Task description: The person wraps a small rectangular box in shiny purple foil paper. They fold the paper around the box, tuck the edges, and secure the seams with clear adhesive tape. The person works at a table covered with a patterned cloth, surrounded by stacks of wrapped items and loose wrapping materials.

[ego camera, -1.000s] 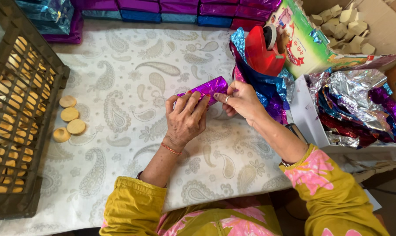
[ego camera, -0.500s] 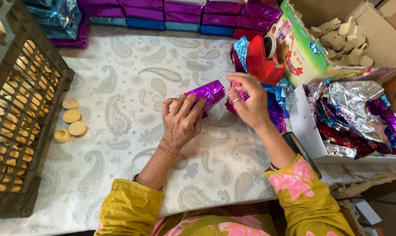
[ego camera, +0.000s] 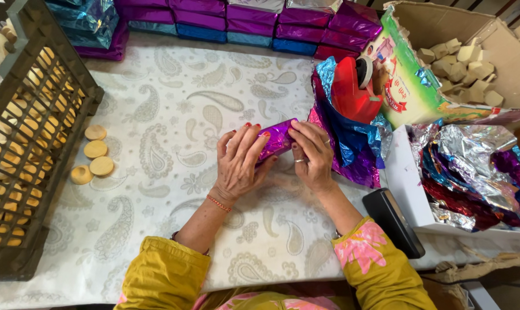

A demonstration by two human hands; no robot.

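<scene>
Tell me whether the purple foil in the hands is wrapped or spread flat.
Wrapped: the purple foil forms a roll gripped by the left hand and right hand.

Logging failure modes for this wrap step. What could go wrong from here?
1. Both hands, left hand and right hand, pinch the purple foil packet; thin foil could tear or crease at the end fold.
2. The loose round biscuits lie near the left forearm; a sweep might knock them.
3. The black case overhangs the table edge by the right elbow.
</scene>
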